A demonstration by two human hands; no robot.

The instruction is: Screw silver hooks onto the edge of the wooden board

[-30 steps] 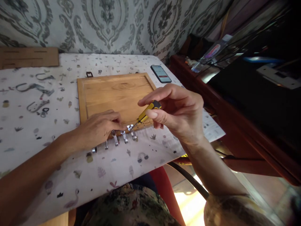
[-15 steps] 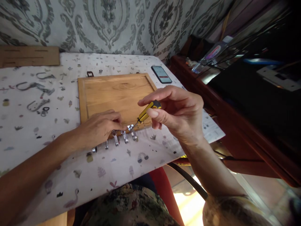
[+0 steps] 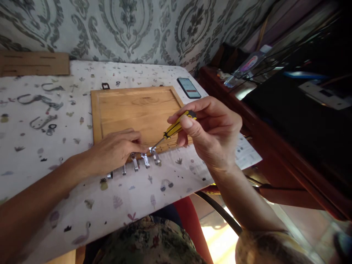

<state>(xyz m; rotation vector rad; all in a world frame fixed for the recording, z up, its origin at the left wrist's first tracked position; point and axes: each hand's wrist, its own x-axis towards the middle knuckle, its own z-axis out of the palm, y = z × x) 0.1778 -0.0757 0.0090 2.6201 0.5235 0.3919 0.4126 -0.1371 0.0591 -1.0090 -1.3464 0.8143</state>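
Observation:
A framed wooden board point(image 3: 137, 110) lies flat on the patterned tablecloth. Several metal hooks point(image 3: 145, 160) stick out along its near edge. My left hand point(image 3: 115, 150) rests on that edge, its fingertips pinched at the hook by the screwdriver tip. My right hand point(image 3: 213, 132) grips a yellow and black screwdriver point(image 3: 176, 128) between thumb and fingers. Its tip slants down and left onto the rightmost hook's plate.
Loose grey metal hooks point(image 3: 41, 110) and a small ring lie at the left. A cardboard piece point(image 3: 34, 63) sits at the far left against the wall. A phone point(image 3: 188, 88) lies beyond the board. A dark wooden cabinet point(image 3: 264, 128) with cables stands right of the table.
My right hand has shifted a little up and to the right with the screwdriver, which now lies flatter. The left hand stays where it was.

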